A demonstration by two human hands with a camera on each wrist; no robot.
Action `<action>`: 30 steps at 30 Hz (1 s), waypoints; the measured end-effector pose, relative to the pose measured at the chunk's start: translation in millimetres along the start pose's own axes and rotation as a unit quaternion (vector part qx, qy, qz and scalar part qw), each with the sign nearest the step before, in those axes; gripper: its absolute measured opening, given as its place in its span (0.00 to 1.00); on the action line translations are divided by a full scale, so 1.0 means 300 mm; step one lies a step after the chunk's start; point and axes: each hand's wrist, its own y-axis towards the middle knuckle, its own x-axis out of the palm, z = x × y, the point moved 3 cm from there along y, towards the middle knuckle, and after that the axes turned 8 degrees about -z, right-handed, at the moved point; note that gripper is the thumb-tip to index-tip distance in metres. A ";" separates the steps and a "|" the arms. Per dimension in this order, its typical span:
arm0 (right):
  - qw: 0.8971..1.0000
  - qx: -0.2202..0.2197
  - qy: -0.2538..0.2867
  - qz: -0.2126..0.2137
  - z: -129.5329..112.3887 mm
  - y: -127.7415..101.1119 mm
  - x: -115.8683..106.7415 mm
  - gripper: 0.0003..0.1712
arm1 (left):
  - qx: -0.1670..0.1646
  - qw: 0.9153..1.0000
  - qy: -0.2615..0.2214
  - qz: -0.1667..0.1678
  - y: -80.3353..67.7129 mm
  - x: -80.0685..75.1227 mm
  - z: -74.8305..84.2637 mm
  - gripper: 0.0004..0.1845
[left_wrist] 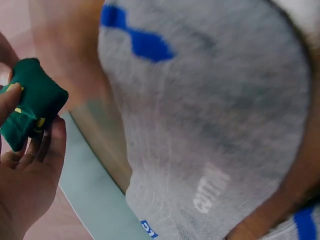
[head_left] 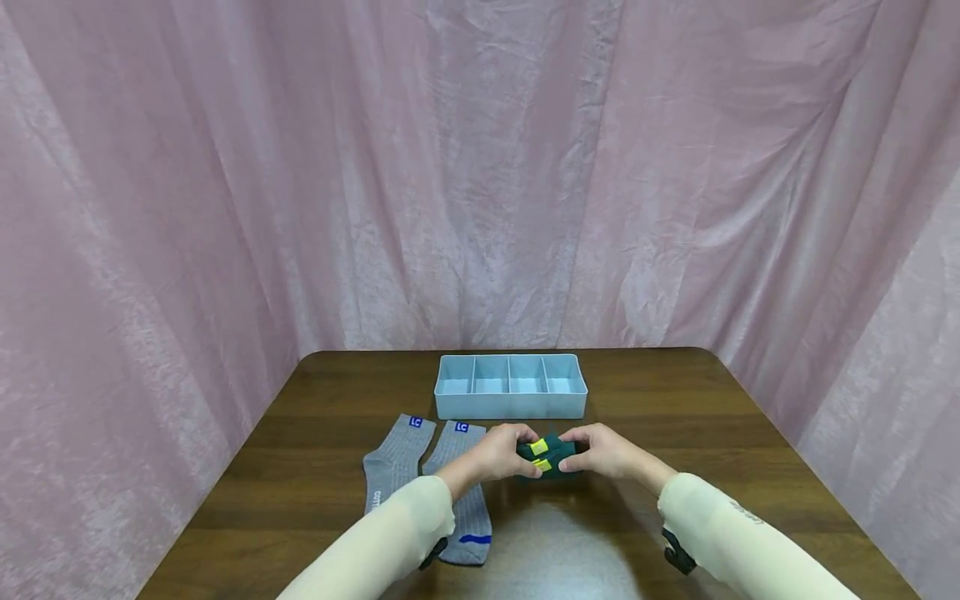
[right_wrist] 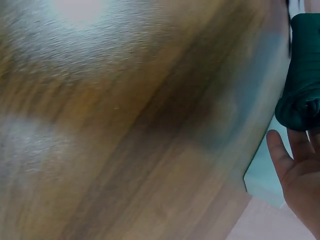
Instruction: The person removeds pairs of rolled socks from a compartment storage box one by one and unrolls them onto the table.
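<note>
A dark green rolled-up pair of socks with yellow patches is held between both hands above the table's middle. My left hand grips its left end, thumb in front and fingers behind. On the opposite end, my right hand pinches it the same way. The right wrist view shows the spiral end of the green roll against the fingers. One grey sock lies flat at the left, and a second grey sock lies beside it, partly covered by my left forearm. Both carry blue LC labels.
Behind the hands stands a light blue box with several compartments in a row. The brown wooden table has a glossy patch of reflected light near the front. A pink curtain hangs behind the table.
</note>
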 end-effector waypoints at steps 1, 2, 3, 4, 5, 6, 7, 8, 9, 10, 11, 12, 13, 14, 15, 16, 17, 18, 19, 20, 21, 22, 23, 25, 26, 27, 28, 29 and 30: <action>1.000 -0.004 -0.003 0.001 0.003 -0.004 0.003 0.20 | 0.003 1.000 0.011 0.002 -0.003 0.007 0.001 0.21; 1.000 -0.007 -0.004 0.001 0.005 -0.009 0.006 0.20 | 0.004 1.000 0.020 0.002 -0.007 0.015 0.003 0.21; 1.000 -0.011 -0.003 0.001 0.008 -0.013 0.010 0.20 | 0.007 1.000 0.029 0.002 -0.010 0.022 0.005 0.21; 1.000 -0.015 -0.001 0.001 0.010 -0.017 0.015 0.21 | 0.010 0.999 0.040 0.001 -0.013 0.030 0.006 0.21; 1.000 -0.016 -0.001 0.001 0.013 -0.020 0.022 0.21 | 0.011 0.999 0.050 0.000 -0.017 0.038 0.008 0.20; 1.000 -0.017 -0.007 0.002 0.020 -0.022 0.030 0.21 | 0.013 0.998 0.062 -0.001 -0.020 0.045 0.007 0.20; 1.000 -0.019 -0.012 0.001 0.025 -0.024 0.039 0.22 | 0.015 0.997 0.071 -0.001 -0.023 0.053 0.004 0.20; 1.000 -0.019 -0.018 0.001 0.031 -0.026 0.047 0.22 | 0.020 0.997 0.081 0.000 -0.026 0.060 0.002 0.20; 0.999 -0.019 -0.026 0.001 0.036 -0.028 0.055 0.22 | 0.022 0.996 0.089 0.000 -0.029 0.065 -0.002 0.20; 0.999 -0.017 -0.032 0.002 0.041 -0.030 0.061 0.23 | 0.024 0.995 0.093 0.002 -0.032 0.070 -0.006 0.19; 0.999 -0.017 -0.040 0.003 0.045 -0.031 0.066 0.23 | 0.025 0.995 0.097 0.004 -0.033 0.074 -0.010 0.19; 0.999 -0.019 -0.043 0.003 0.047 -0.032 0.068 0.24 | 0.028 0.995 0.100 0.007 -0.035 0.077 -0.015 0.19; 0.999 -0.019 -0.039 0.003 0.046 -0.035 0.067 0.24 | 0.029 0.995 0.100 0.009 -0.036 0.079 -0.017 0.19; 0.999 -0.019 -0.034 0.005 0.047 -0.037 0.065 0.24 | 0.029 0.995 0.100 0.010 -0.038 0.080 -0.018 0.19; 0.999 -0.020 -0.026 0.007 0.046 -0.039 0.061 0.24 | 0.027 0.995 0.098 0.011 -0.040 0.081 -0.019 0.19; 0.999 -0.023 -0.022 0.010 0.045 -0.041 0.057 0.23 | 0.026 0.995 0.097 0.011 -0.042 0.082 -0.019 0.18; 0.999 -0.027 -0.019 0.015 0.045 -0.043 0.053 0.21 | 0.027 0.995 0.096 0.011 -0.044 0.083 -0.019 0.18; 0.999 -0.031 -0.016 0.018 0.043 -0.045 0.048 0.20 | 0.030 0.995 0.095 0.012 -0.046 0.083 -0.017 0.18; 0.999 -0.036 -0.017 0.021 0.043 -0.046 0.044 0.18 | 0.029 0.995 0.095 0.012 -0.048 0.083 -0.017 0.18; 0.999 -0.038 -0.020 0.023 0.044 -0.047 0.041 0.17 | 0.031 0.995 0.096 0.014 -0.050 0.082 -0.016 0.18; 0.999 -0.040 -0.027 0.024 0.044 -0.047 0.039 0.15 | 0.032 0.995 0.096 0.014 -0.052 0.082 -0.016 0.18; 0.998 -0.041 -0.035 0.025 0.046 -0.046 0.038 0.14 | 0.033 0.995 0.096 0.015 -0.055 0.082 -0.016 0.18; 0.998 -0.042 -0.041 0.024 0.047 -0.045 0.038 0.14 | 0.036 0.995 0.096 0.016 -0.057 0.081 -0.017 0.18; 0.998 -0.039 -0.049 0.022 0.051 -0.043 0.039 0.13 | 0.040 0.994 0.096 0.016 -0.061 0.080 -0.019 0.18; 0.998 -0.037 -0.049 0.021 0.053 -0.043 0.040 0.12 | 0.044 0.994 0.097 0.017 -0.064 0.079 -0.020 0.18; 0.998 -0.039 -0.049 0.022 0.053 -0.043 0.040 0.12 | 0.048 0.994 0.098 0.019 -0.066 0.078 -0.021 0.18; 0.998 -0.039 -0.047 0.024 0.053 -0.043 0.040 0.12 | 0.053 0.994 0.096 0.020 -0.070 0.076 -0.021 0.17; 0.998 -0.043 -0.047 0.026 0.051 -0.044 0.039 0.11 | 0.056 0.994 0.094 0.020 -0.073 0.074 -0.022 0.17; 0.997 -0.046 -0.048 0.027 0.049 -0.045 0.038 0.11 | 0.058 0.994 0.089 0.020 -0.077 0.071 -0.022 0.16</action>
